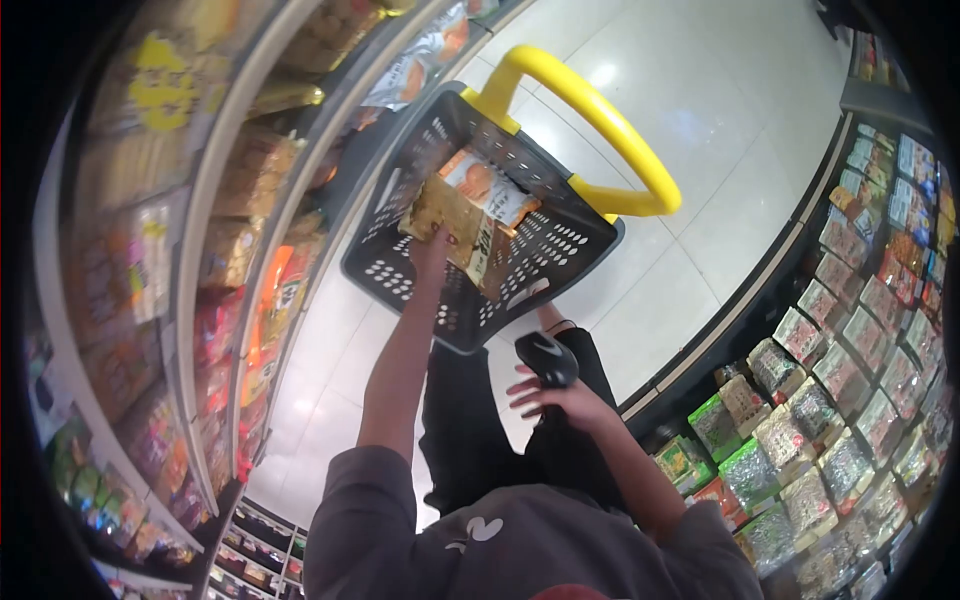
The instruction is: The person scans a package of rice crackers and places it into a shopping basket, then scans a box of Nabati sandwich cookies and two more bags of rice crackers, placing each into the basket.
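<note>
My left hand (432, 247) reaches down into a dark grey shopping basket (400, 280) and grips a brown snack packet (462, 222) by its near side. Behind that packet lies a white and orange snack bag (485, 187), also in the basket. The basket's yellow handle (610, 110) stands up on the far right side. In front of my body, my right hand (568, 400) holds a black handheld device (548, 358) that looks like a scanner. Some fingers of this hand stick out to the left, and its grip is partly hidden.
Shelves of packaged snacks (270, 300) rise close on the left. On the right, a low display (800, 430) carries rows of wrapped packs. Pale floor tiles (700, 130) stretch between them. My legs (460, 420) are just behind the basket.
</note>
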A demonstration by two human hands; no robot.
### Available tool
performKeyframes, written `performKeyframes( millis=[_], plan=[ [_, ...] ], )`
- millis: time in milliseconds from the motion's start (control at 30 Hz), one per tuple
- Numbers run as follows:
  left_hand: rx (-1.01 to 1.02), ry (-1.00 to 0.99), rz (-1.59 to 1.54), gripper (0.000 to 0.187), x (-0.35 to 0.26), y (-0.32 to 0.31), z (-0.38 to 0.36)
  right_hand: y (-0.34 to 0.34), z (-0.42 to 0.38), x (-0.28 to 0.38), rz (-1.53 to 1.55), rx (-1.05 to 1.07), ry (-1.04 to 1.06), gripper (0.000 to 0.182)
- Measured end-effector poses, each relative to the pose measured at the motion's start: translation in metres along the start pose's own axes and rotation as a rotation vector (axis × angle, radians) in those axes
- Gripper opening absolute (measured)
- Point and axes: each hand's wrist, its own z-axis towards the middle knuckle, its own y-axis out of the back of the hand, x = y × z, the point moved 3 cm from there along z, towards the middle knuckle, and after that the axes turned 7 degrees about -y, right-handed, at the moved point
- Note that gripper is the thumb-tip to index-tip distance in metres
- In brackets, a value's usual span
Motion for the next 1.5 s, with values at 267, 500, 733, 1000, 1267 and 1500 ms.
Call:
performKeyframes(
  millis=[267, 500, 733, 1000, 1267, 1500],
  plan=[
    [0.122, 0.17, -0.466, 0.03, -0.088, 0.09, -0.123, -0.019, 0.045, 0.023, 0.099, -0.685, 0.41, 0.019],
    [0.143, 0.344, -0.888, 0.027, -0.092, 0.122, -0.147, -0.054, 0.03, 0.051, 0.031, -0.649, 0.419, 0.023],
    [0.183, 0.392, -1.058, 0.023, -0.095, 0.131, -0.178, -0.088, 0.018, 0.068, 0.017, -0.455, 0.403, 0.019],
    [0.215, 0.399, -1.174, 0.019, -0.074, 0.153, -0.19, -0.151, 0.011, 0.067, -0.184, -0.475, 0.541, 0.031],
    [0.276, 0.347, -1.186, 0.037, -0.12, 0.181, -0.196, -0.246, -0.005, 0.07, -0.507, -0.576, 0.661, 0.026],
    [0.396, 0.577, -0.996, 0.062, -0.072, 0.195, -0.197, -0.286, 0.015, 0.073, -0.838, -0.459, 0.751, 0.015]
  ],
)
